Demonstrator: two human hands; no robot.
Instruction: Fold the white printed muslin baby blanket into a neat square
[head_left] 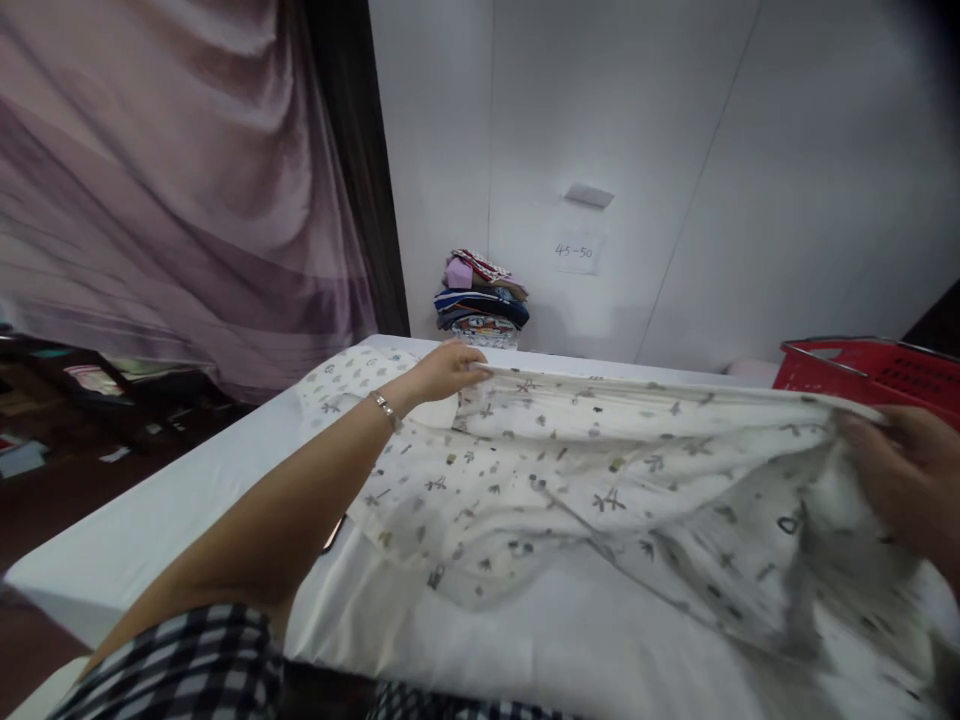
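A white cloth garment (570, 470) printed with small grey and olive motifs stretches between my two hands over the table. My left hand (450, 370) pinches its upper edge near the middle of the view. At the far right, my right hand (911, 470) is closed on the other end of that edge and is partly blurred. The near part of the cloth sags in folds and hangs down toward the lower right. Another portion of similar printed cloth (349, 375) lies on the table beyond my left forearm; I cannot tell whether it is the same piece.
The white-covered table (180, 500) reaches toward the wall. Folded clothes (484, 300) form a stack at the back, left of a paper marked 45-50 (577, 252). A red basket (877, 375) stands at right. A dark-edged phone-like object (334, 533) shows beside my forearm. A draped curtain (187, 170) hangs left.
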